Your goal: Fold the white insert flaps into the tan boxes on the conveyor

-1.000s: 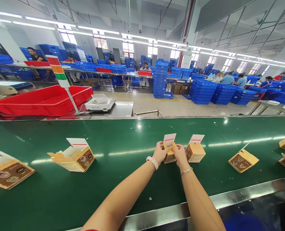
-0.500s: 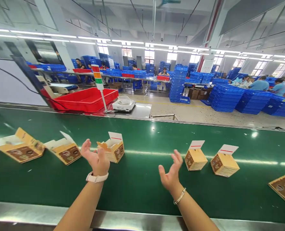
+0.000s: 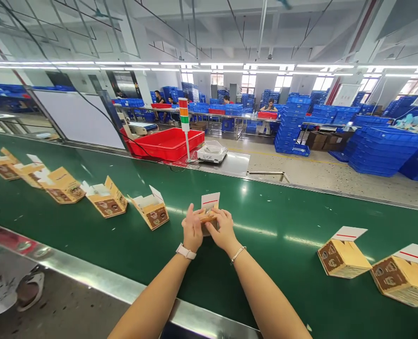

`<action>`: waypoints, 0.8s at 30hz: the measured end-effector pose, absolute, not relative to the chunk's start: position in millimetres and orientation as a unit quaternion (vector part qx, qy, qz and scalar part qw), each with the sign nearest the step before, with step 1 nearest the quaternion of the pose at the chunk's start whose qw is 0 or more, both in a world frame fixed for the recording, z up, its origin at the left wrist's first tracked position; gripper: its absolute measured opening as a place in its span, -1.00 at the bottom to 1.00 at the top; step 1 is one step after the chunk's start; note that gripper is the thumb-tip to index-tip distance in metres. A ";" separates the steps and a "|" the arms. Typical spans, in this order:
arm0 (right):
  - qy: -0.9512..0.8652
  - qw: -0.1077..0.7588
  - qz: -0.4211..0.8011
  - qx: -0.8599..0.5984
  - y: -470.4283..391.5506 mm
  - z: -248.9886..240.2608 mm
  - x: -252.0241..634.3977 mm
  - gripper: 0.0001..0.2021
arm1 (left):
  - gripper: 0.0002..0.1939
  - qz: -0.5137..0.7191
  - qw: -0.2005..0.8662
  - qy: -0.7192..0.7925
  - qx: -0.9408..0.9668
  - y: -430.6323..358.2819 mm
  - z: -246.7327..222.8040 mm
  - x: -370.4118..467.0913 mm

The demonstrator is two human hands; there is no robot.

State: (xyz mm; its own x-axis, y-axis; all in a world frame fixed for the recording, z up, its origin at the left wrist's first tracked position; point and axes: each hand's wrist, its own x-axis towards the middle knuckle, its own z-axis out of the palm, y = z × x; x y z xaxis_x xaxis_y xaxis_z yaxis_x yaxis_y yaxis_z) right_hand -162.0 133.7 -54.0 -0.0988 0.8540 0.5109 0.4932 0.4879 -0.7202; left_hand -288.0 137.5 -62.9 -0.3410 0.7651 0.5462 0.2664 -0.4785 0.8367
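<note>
A small tan box (image 3: 210, 201) with a raised white flap bearing a red line stands on the green conveyor belt (image 3: 265, 263). My left hand (image 3: 192, 228) is on its left side, fingers closed against it. Around the right side and front edge of the same box wrap the fingers of my right hand (image 3: 223, 229). Both hands hide most of the box body. Left of my hands sits an open-topped box (image 3: 155, 216), with several more open boxes beyond it. To the right are two boxes with raised white flaps, the nearer one (image 3: 343, 258) closer to my right hand.
Across the belt are a red tray (image 3: 169, 145), a signal light (image 3: 184, 115) and a white scale (image 3: 211, 153). Metal edging (image 3: 124, 282) runs along the near side. A person's foot (image 3: 30, 292) shows at lower left. Blue crates and people are in the background.
My hands were apart and open; they have come together on the box. The view has turned left, showing more boxes on that side. Boxes right of my hands appear farther right.
</note>
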 end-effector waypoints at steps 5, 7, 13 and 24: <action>-0.648 0.529 0.217 -0.504 141.8 -51.3 -160.1 -0.71 | -0.42 0.642 0.243 0.510 0.519 141.3 -52.7 -276.3; -0.604 0.548 0.225 -0.533 145.8 -55.3 -161.6 -0.66 | -0.38 0.636 0.300 0.527 0.478 147.1 -47.1 -273.6; -0.462 0.571 0.252 -0.630 161.6 -74.5 -160.9 -0.79 | -0.19 0.551 0.457 0.554 0.425 166.4 -37.9 -270.5; -0.420 0.579 0.274 -0.643 169.3 -84.7 -134.1 -0.77 | -0.38 0.433 0.594 0.535 0.418 173.9 -25.1 -245.6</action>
State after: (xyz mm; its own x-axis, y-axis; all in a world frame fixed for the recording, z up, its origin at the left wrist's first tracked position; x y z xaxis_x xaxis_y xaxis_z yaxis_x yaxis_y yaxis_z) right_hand -134.1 169.3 -84.7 0.4968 0.8575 0.1334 0.2225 0.0227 -0.9747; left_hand -245.6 173.9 -25.1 0.0538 0.9603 -0.2737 -0.0669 0.2769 0.9586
